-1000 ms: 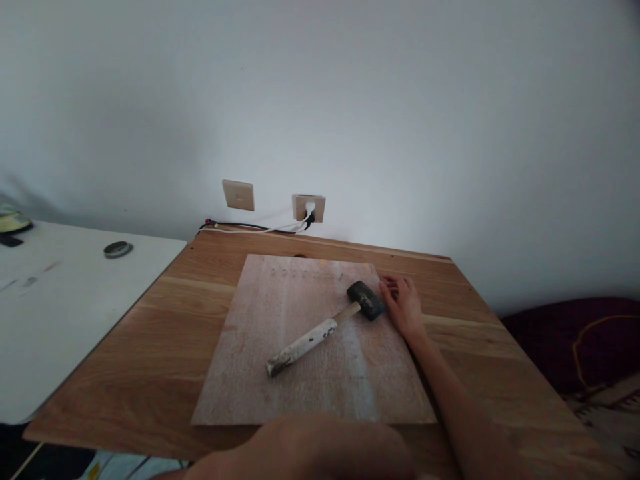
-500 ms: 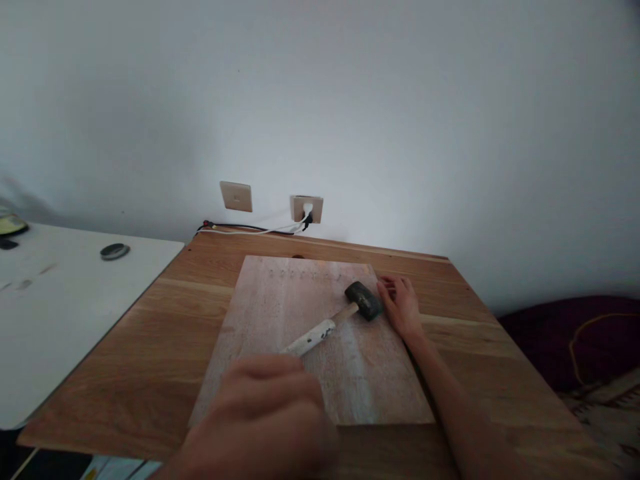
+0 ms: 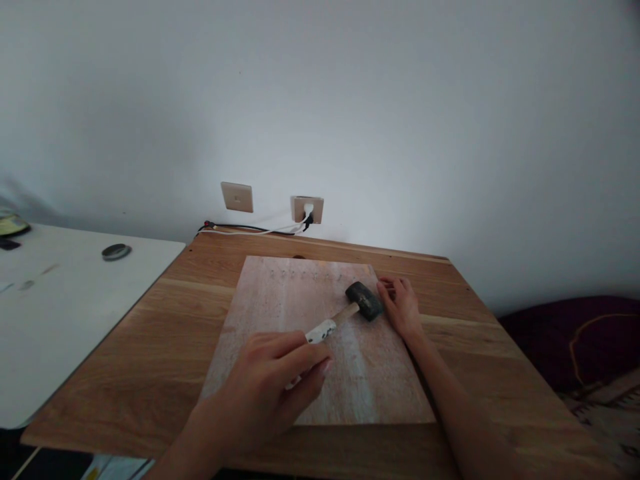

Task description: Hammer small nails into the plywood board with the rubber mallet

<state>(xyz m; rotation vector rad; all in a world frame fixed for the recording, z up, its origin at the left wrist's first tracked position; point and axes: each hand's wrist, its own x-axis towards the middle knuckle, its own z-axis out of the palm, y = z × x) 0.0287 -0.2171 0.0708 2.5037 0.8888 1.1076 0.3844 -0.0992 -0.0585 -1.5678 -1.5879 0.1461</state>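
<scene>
A mallet with a black head (image 3: pixel 364 301) and a worn white-painted handle (image 3: pixel 321 331) lies slantwise on a pale, reddish board (image 3: pixel 353 373). My left hand (image 3: pixel 280 373) is over the handle's lower end, fingertips and thumb pinched together; a bit of white handle shows in the gap. Anything in the pinch is too small or hidden to make out. Beside the mallet head, my right hand (image 3: pixel 400 307) rests at the board's right edge, fingers loosely bent and apart, gripping nothing visible. Several small marks or fittings (image 3: pixel 304 274) run in a row near the board's far edge.
Under the board is a wooden tabletop (image 3: pixel 170 333). Cables (image 3: pixel 250 231) run along its back to a wall socket (image 3: pixel 307 209). To the left stands a white table (image 3: pixel 75 320) with a dark round object (image 3: pixel 116 251). Dark purple fabric (image 3: pixel 575 340) lies at right.
My left hand has moved forward and away from me, from a blurred fist near the camera to a pinch over the mallet handle. The mallet and my right hand have stayed put.
</scene>
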